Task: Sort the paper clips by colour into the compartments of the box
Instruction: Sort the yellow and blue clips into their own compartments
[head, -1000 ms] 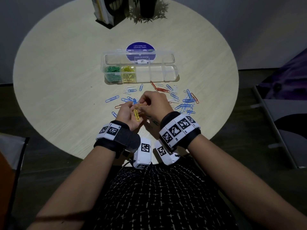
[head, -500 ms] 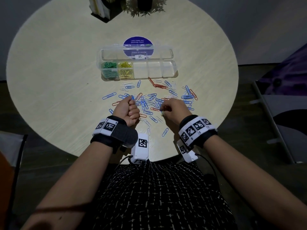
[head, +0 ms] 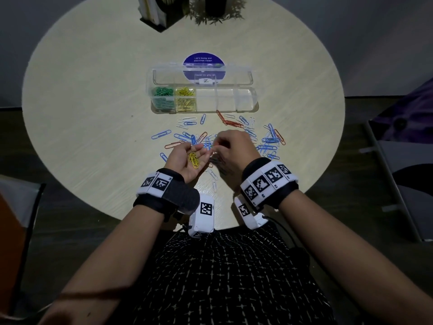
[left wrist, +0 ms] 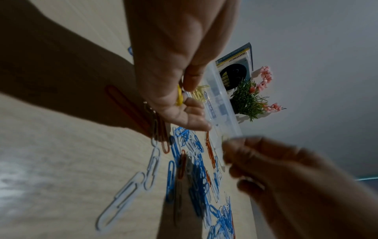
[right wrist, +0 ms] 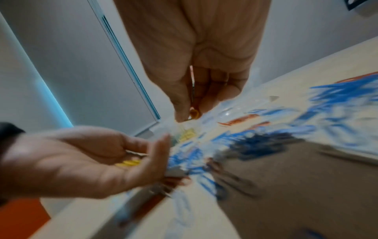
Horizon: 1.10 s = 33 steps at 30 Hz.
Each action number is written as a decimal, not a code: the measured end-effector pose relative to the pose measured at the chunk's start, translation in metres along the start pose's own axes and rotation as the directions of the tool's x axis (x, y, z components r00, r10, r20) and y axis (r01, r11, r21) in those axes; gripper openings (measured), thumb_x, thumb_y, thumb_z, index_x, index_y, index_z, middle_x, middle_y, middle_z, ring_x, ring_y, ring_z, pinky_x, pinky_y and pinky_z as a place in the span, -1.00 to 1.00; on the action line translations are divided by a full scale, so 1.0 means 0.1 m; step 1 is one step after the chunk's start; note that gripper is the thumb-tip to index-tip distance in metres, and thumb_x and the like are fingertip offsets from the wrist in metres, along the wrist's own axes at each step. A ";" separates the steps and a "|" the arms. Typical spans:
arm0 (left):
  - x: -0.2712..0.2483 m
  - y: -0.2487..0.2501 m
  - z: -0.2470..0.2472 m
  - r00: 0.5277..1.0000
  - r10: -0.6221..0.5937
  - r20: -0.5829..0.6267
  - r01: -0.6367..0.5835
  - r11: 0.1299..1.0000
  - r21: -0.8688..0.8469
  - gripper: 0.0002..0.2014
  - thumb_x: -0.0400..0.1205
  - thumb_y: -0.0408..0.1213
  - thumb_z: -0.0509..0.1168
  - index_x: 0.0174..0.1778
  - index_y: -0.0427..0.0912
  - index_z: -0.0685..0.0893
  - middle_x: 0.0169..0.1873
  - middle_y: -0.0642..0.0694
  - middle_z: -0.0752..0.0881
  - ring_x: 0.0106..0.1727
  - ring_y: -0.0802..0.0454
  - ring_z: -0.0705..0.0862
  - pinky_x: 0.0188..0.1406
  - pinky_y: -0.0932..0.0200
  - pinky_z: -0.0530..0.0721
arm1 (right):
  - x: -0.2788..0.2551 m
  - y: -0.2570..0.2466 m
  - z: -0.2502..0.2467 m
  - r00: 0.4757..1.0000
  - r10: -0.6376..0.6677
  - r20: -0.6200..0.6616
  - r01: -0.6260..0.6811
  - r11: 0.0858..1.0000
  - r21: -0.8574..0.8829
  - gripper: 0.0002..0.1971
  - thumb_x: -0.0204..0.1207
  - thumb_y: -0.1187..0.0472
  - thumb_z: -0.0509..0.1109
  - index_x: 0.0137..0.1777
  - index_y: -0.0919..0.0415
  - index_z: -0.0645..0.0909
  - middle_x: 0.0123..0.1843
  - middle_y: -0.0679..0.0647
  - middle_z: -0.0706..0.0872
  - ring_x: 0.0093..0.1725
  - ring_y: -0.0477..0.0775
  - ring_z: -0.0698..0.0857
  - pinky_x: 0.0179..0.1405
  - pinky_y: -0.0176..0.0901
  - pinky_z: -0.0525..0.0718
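A clear compartment box (head: 243, 99) lies open past the clips; green clips (head: 162, 97) fill its leftmost compartment and yellow clips (head: 185, 99) the one beside it, while the others look bare. Blue, white and orange-red loose clips (head: 267, 141) are scattered in front of it. My left hand (head: 196, 151) is palm up and cupped, with a few yellow paper clips (head: 194, 160) lying in the palm (right wrist: 128, 162). Just to its right, my right hand (head: 216, 148) pinches a small yellow paper clip (right wrist: 194, 113) between thumb and fingertips, close to the left palm.
The round wooden table (head: 93, 113) has a book stand (head: 159, 12) and a potted plant (head: 210, 8) at its far edge. A purple round sticker (head: 203, 63) shows under the box's lid. A chair (head: 407, 156) stands off to the right. The table's near edge runs under my wrists.
My left hand was a closed fist half a second ago; it has turned palm up and uncurled, showing the yellow clips. My right hand moved from the pile leftward to the left palm.
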State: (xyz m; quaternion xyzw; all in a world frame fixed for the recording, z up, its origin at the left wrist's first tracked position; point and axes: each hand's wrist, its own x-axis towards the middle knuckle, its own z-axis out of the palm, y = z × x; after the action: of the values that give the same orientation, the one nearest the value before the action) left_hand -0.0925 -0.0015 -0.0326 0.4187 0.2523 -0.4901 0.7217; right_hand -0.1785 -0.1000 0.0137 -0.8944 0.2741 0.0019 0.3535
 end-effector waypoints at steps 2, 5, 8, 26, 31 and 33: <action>0.03 0.00 0.01 0.999 -0.009 0.052 0.011 0.999 -0.034 -0.57 0.78 -0.16 -0.07 -0.20 -0.34 0.57 -0.57 -0.21 0.70 -0.46 0.00 0.73 -0.28 0.19 0.75 | 0.03 -0.15 0.06 0.998 -0.050 0.048 0.049 0.998 0.037 -0.85 0.50 0.30 0.38 -0.02 0.32 0.75 0.01 0.26 0.78 0.08 0.18 0.67 0.15 -0.07 0.58; 0.06 0.04 0.04 0.998 -0.033 0.049 0.031 0.999 0.040 -0.57 0.77 -0.11 -0.08 -0.28 -0.23 0.53 -0.54 -0.14 0.62 -0.46 0.07 0.62 -0.35 0.28 0.64 | 0.11 -0.27 0.10 0.996 -0.084 0.037 0.082 0.994 0.065 -0.84 0.51 0.31 0.36 -0.02 0.32 0.75 0.02 0.25 0.77 0.09 0.19 0.67 0.16 -0.05 0.59; 0.03 0.14 0.08 1.000 0.016 0.002 -0.016 0.980 0.196 -0.56 0.76 -0.08 -0.06 -0.47 -0.08 0.27 -0.84 0.06 0.28 -0.85 0.19 0.21 -0.86 0.47 0.11 | 0.24 -0.24 0.04 0.997 -0.070 -0.021 0.071 0.994 0.083 -0.84 0.53 0.33 0.34 -0.06 0.38 0.74 -0.02 0.26 0.79 0.04 0.20 0.69 0.10 -0.10 0.56; 0.70 1.20 1.03 0.690 0.635 0.348 -0.288 -0.200 0.937 -0.55 0.80 -0.30 -0.13 0.17 -0.54 0.59 0.20 -0.49 0.62 0.24 -0.34 0.56 0.17 -0.03 0.41 | 0.92 0.19 0.15 0.970 -0.078 0.232 0.156 0.926 -0.343 -0.63 0.56 0.38 0.19 0.33 0.19 0.59 0.40 0.15 0.54 0.38 0.22 0.44 0.33 0.05 0.51; 0.80 1.11 0.95 0.682 0.615 0.395 -0.242 -0.319 0.916 -0.65 0.71 -0.32 0.05 0.04 -0.54 0.65 0.06 -0.48 0.68 0.11 -0.35 0.63 0.03 -0.05 0.53 | 0.91 0.21 0.14 0.970 -0.080 0.228 0.156 0.927 -0.341 -0.65 0.57 0.35 0.19 0.32 0.21 0.58 0.42 0.13 0.52 0.41 0.19 0.41 0.36 0.02 0.49; 0.80 1.09 0.94 0.668 0.620 0.411 -0.269 -0.313 0.911 -0.67 0.68 -0.32 0.08 -0.03 -0.51 0.65 -0.01 -0.47 0.70 0.04 -0.34 0.65 -0.03 -0.03 0.56 | 0.91 0.19 0.14 0.971 -0.084 0.223 0.159 0.926 -0.342 -0.66 0.57 0.35 0.19 0.30 0.22 0.60 0.39 0.14 0.54 0.40 0.19 0.43 0.33 -0.01 0.49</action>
State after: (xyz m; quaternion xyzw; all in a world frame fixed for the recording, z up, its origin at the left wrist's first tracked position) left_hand 0.0345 -0.1025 -0.0065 0.9116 -0.2774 -0.1285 0.2747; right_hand -0.1076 -0.1475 -0.0267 -0.9540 0.1754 0.1214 0.2107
